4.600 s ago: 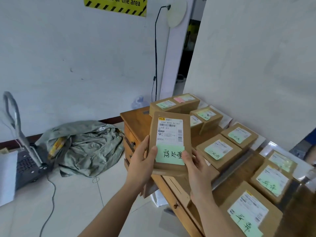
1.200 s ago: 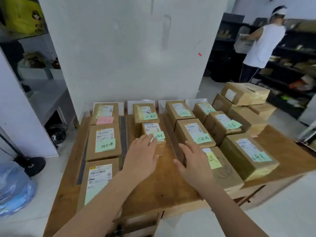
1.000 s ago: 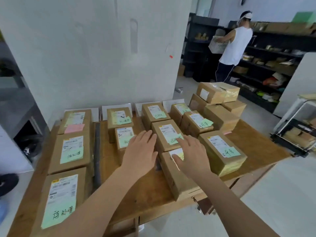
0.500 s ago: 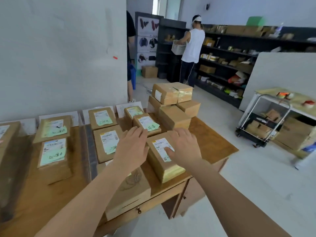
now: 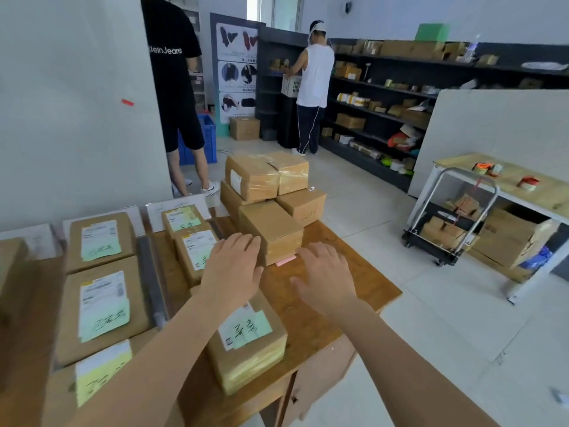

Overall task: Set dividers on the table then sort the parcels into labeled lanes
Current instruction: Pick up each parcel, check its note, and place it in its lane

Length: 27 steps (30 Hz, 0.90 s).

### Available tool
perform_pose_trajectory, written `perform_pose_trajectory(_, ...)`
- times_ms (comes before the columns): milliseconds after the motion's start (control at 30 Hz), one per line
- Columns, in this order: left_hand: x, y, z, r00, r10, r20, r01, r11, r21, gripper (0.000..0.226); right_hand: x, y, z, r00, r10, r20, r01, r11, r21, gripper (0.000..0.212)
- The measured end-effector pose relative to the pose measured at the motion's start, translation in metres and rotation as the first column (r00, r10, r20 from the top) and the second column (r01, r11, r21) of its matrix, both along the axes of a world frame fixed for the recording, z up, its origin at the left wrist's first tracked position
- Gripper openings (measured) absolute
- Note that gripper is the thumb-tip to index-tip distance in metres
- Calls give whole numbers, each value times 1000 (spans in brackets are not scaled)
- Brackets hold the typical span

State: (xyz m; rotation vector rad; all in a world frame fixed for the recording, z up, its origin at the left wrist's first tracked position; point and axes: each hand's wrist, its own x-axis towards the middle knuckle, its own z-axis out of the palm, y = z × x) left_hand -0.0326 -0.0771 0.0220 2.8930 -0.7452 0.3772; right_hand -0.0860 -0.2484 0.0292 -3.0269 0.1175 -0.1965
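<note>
Brown parcels with green notes lie in rows on the wooden table [image 5: 363, 282], split by a dark divider strip [image 5: 151, 282]. My left hand [image 5: 231, 269] hovers open above a labeled parcel [image 5: 249, 340] at the table's front. My right hand [image 5: 326, 275] is open over bare wood, fingers spread, just in front of a plain brown box [image 5: 271, 231]. That box belongs to a stack of unlabeled boxes [image 5: 264, 177] at the table's far right corner. A pink note [image 5: 286, 260] lies by the box's base. Neither hand holds anything.
White lane cards [image 5: 181, 204] stand along the table's back edge by a white wall. Two people stand beyond, one in black [image 5: 175, 87], one in white [image 5: 314, 81] at dark shelves. A trolley [image 5: 452, 223] with boxes stands on the floor to the right.
The view has swung right along the table. Both open hands moved from the sorted parcels toward the stack of plain boxes at the right end; earlier I held one labeled parcel.
</note>
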Motion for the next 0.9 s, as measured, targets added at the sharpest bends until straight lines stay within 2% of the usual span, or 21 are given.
perform_pose_trajectory(267,90,-73,-20,996,59,-64,-60,998,-12,55,86,-67,-25,996,44,-83,-44,999,-8,52)
perform_pose_trajectory(467,135,-103,-49,971,153,-182,-155,988,2,55,138,-95,-45,987,73,-142,-66,996,52,52)
perform_pose_trajectory(567,154,-113,-66,938,233,-258,-240,971,3,45,167,-106,-54,979,82,-185,-65,993,95,54)
perform_pose_trajectory(700,174,-126,-83,853,337,-399,-390,919,-57,44,207,-121,-71,963,139,-231,-98,979,178,57)
perform_pose_trajectory(800,185,-137,-92,733,382,-563,-540,830,-140,65,232,-131,-79,939,211,-272,-133,951,279,58)
perform_pose_trajectory(900,193,-149,-99,639,366,-677,-663,709,-243,81,254,-141,-89,903,294,-314,-156,904,397,67)
